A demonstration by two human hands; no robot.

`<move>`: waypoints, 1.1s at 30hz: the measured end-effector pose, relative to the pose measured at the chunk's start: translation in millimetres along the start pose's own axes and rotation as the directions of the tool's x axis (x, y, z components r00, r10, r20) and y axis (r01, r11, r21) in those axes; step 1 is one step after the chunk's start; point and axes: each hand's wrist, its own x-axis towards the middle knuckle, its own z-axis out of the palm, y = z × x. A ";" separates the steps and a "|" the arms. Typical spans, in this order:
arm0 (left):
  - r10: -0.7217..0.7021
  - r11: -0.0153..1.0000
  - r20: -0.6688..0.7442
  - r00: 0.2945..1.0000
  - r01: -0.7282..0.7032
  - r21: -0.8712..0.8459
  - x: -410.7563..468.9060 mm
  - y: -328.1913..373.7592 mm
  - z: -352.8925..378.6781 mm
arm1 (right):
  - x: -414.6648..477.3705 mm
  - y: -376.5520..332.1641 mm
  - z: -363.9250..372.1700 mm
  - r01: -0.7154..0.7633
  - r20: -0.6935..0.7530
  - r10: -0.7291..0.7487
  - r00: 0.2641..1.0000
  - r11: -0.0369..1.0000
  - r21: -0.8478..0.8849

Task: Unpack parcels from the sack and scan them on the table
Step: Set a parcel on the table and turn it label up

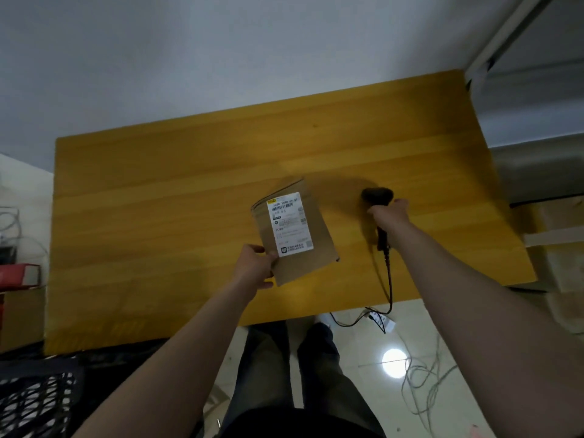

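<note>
From the head camera, looking steeply down, a yellow wooden counter (158, 200) fills the middle of the view against a pale wall. The parcel (319, 245), a flat brown cardboard envelope, sits over the middle of the counter with its white shipping label (290, 224) facing up, barcode towards the far end. The left hand (256, 267) holds the parcel by its near left corner, with the thumb on top and the other fingers (268, 284) curled beneath the edge. Whether the parcel's far end rests on the counter or hangs just above it cannot be told. Just to the right of the parcel and apart from it, the right hand (390, 213) grips the handle of a black handheld scanner (377, 196), fingers wrapped round it, the scanner's head pointing away from the person. Its black cable (390, 279) runs back over the near edge of the counter to a white power strip (384, 322) on the tiled floor, where loose grey wires (423, 384) lie beside a round light reflection (394, 361). The person's dark trouser legs stand below the counter edge. At the lower left is a black mesh crate (31, 399), and above it, at the left edge, a red box (19, 275).
</note>
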 end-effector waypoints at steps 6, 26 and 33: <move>0.003 0.998 0.002 1.000 -0.003 -0.065 -4.2 0.7 6.8 | 6.0 15.3 7.1 0.006 0.136 0.003 0.991 0.998 -0.067; 0.440 0.893 0.045 0.897 -0.442 0.085 -15.0 21.5 2.6 | -135.6 -40.9 48.3 0.455 0.323 -0.370 0.871 0.854 -0.250; 0.445 0.893 0.056 0.894 -0.448 0.044 -11.5 22.5 -2.8 | -137.2 -44.0 55.0 0.448 0.314 -0.357 0.880 0.844 -0.294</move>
